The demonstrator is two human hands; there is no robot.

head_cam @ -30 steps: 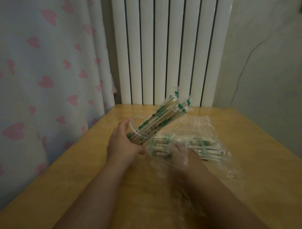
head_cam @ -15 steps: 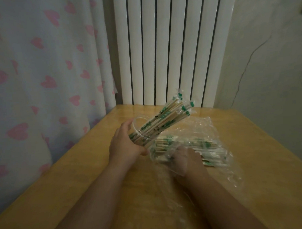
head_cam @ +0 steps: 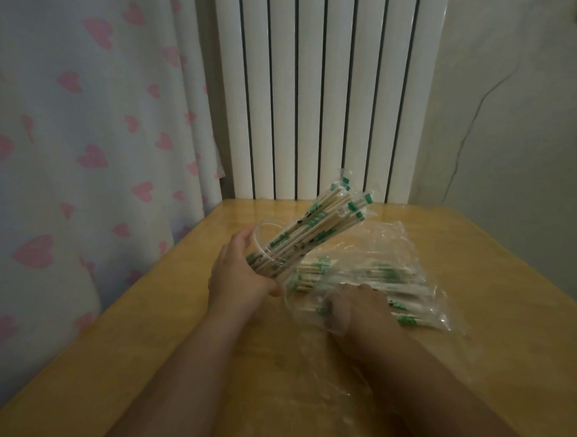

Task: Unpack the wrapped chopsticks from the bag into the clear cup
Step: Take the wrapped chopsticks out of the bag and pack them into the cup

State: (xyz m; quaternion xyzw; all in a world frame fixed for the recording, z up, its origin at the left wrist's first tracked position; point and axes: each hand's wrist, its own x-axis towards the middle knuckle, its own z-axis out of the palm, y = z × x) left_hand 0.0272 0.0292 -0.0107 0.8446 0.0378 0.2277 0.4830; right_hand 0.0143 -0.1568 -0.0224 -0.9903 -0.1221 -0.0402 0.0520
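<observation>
Left hand [head_cam: 237, 279] grips the tilted cup [head_cam: 260, 226]. Right hand [head_cam: 355, 307] is inside the bag [head_cam: 389, 241] at the cup's 4 o'clock; its finger state is unclear. Chopsticks [head_cam: 380, 275] are probably light, stiff and slick-wrapped, so pinch them mid-length.

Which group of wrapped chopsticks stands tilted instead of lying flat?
The group in the clear cup, gripped by the left hand, leaning toward the radiator. The others lie flat inside the bag.

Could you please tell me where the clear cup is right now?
In the head view, the clear cup is left of centre, tilted in the left hand, just left of the plastic bag, with wrapped chopsticks sticking out of it.
</observation>
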